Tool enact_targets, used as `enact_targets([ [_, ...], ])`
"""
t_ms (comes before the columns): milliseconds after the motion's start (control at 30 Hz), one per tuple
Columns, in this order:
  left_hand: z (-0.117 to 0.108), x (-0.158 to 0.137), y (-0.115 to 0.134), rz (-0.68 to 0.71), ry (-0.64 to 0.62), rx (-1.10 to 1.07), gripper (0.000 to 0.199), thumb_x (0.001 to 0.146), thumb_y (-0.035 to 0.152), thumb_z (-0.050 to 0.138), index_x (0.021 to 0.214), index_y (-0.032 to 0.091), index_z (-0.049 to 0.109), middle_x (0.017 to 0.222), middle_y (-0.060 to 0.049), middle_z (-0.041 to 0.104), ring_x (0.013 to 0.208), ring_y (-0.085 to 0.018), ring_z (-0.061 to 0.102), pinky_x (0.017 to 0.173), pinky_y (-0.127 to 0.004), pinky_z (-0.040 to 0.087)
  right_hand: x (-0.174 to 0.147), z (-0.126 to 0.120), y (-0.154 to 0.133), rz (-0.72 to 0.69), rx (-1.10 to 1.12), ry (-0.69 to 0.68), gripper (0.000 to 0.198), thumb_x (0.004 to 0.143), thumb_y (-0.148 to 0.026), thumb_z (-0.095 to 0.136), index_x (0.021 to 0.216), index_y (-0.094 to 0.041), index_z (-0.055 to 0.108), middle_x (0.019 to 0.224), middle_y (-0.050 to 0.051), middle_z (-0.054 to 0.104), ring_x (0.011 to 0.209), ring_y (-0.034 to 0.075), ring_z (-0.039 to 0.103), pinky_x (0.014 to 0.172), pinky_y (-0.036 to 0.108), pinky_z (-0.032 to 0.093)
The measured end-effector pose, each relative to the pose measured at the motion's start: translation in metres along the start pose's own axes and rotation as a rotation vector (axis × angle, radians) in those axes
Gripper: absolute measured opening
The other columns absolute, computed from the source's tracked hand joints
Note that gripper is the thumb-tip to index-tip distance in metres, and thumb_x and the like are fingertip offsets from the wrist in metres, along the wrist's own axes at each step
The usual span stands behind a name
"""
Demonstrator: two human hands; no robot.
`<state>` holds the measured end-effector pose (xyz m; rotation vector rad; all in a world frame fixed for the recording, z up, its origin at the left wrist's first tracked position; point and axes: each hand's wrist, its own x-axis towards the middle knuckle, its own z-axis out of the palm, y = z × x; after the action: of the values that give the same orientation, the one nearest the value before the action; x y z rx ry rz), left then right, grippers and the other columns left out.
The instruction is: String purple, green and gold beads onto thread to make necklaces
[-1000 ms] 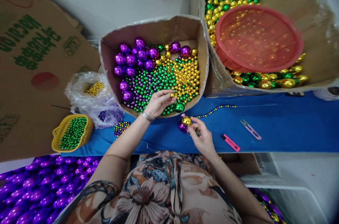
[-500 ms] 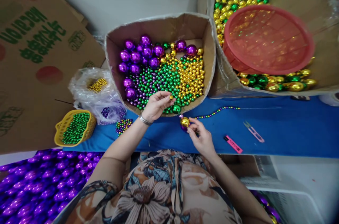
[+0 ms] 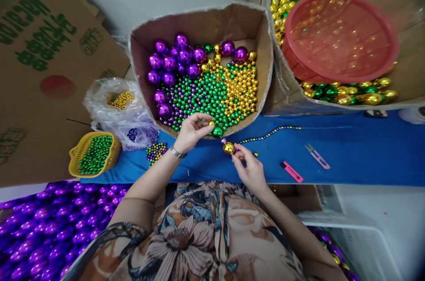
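My left hand (image 3: 192, 131) is closed in a pinch on a small gold bead (image 3: 211, 124) at the near rim of the cardboard box (image 3: 268, 73). Just right of those fingertips is a larger green bead (image 3: 217, 132). My right hand (image 3: 249, 167) pinches a big gold bead (image 3: 229, 148), with a small pink bead (image 3: 223, 140) beside it and purple partly hidden behind the fingers. Behind that hand a string of small beads (image 3: 265, 136) lies on the blue cloth, its thin thread running right. Loose purple, green and gold beads (image 3: 207, 90) fill the box.
To the right lie a pink cutter (image 3: 292, 172) and thread snips (image 3: 318, 156). A red basket (image 3: 288, 57) sits in another bead-filled box. On the left are a yellow basket (image 3: 116, 155) of green beads and plastic bags (image 3: 96, 99). Purple beads (image 3: 56, 232) are piled below.
The view has shifted slightly, so the table and boxes sit higher. My left hand's small gold bead is now close beside the green bead; my right hand keeps its grip on the big gold bead.
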<state>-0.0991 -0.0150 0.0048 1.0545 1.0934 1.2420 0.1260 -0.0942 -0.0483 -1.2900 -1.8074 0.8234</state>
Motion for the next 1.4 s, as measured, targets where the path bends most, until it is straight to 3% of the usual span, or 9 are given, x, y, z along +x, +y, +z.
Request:
enact_targets([
  [200,-0.015,-0.020,-0.001,-0.041,-0.013,0.034,0.030,0.067,0.031,0.084,0.091,0.016,0.072,0.095,-0.005,0.071,0.080,-0.011,0.066,0.072,-0.022,0.055,-0.008,0.012,0.000,-0.036,-0.007,-0.049,0.035,0.096,-0.027,0.048,0.130,-0.021,0.052,0.089,0.003,0.068,0.081,0.014,0.066,0.082,0.027,0.054],
  [367,-0.022,-0.034,-0.013,0.006,-0.003,0.076,0.024,0.073,0.035,0.079,0.087,0.017,0.073,0.097,-0.007,0.071,0.085,-0.014,0.066,0.074,-0.025,0.055,-0.014,0.028,0.009,-0.033,-0.034,-0.066,0.037,0.096,-0.026,0.046,0.132,-0.021,0.052,0.097,0.006,0.070,0.088,0.016,0.069,0.086,0.029,0.055],
  [500,-0.023,-0.044,-0.016,0.059,-0.027,0.179,0.020,0.074,0.035,0.079,0.078,0.016,0.072,0.095,-0.007,0.070,0.084,-0.015,0.066,0.073,-0.027,0.055,-0.019,0.036,0.019,-0.045,-0.109,-0.159,0.042,0.094,-0.023,0.046,0.136,-0.020,0.049,0.107,0.008,0.070,0.091,0.018,0.070,0.083,0.031,0.057],
  [667,-0.017,-0.055,0.012,0.241,-0.088,0.364,0.008,0.080,0.028,0.073,0.081,0.019,0.072,0.095,-0.006,0.071,0.089,-0.015,0.067,0.080,-0.029,0.055,-0.009,0.017,0.007,-0.110,-0.208,-0.194,0.040,0.094,-0.023,0.046,0.134,-0.024,0.054,0.120,0.008,0.066,0.103,0.020,0.067,0.090,0.032,0.056],
  [867,0.001,-0.057,0.051,0.321,-0.122,0.358,0.006,0.082,0.026,0.071,0.084,0.020,0.072,0.097,-0.006,0.070,0.087,-0.016,0.068,0.073,-0.029,0.058,0.028,0.004,-0.035,-0.226,-0.081,-0.186,0.037,0.099,-0.028,0.043,0.134,-0.024,0.054,0.120,0.007,0.067,0.110,0.018,0.064,0.097,0.033,0.052],
  [1067,0.004,-0.061,0.051,0.413,-0.050,0.274,0.004,0.083,0.020,0.070,0.086,0.019,0.071,0.094,-0.004,0.069,0.082,-0.014,0.069,0.073,-0.029,0.060,0.035,0.024,-0.027,-0.266,-0.034,-0.241,0.031,0.100,-0.025,0.039,0.116,-0.020,0.065,0.101,0.006,0.072,0.091,0.015,0.069,0.084,0.028,0.056],
  [1267,-0.004,-0.060,0.044,0.515,0.038,0.175,0.007,0.083,0.015,0.069,0.088,0.019,0.069,0.094,-0.003,0.067,0.074,-0.013,0.070,0.061,-0.025,0.061,0.033,0.025,-0.022,-0.235,0.044,-0.257,0.031,0.100,-0.026,0.040,0.120,-0.020,0.063,0.107,0.006,0.072,0.094,0.014,0.069,0.086,0.030,0.056],
  [1400,-0.007,-0.057,0.037,0.520,0.086,0.132,0.004,0.085,0.019,0.068,0.088,0.020,0.068,0.094,-0.003,0.067,0.073,-0.012,0.070,0.060,-0.023,0.060,0.033,0.024,-0.030,-0.195,0.166,-0.263,0.029,0.100,-0.028,0.041,0.112,-0.019,0.065,0.092,0.004,0.070,0.069,0.009,0.065,0.070,0.025,0.056],
])
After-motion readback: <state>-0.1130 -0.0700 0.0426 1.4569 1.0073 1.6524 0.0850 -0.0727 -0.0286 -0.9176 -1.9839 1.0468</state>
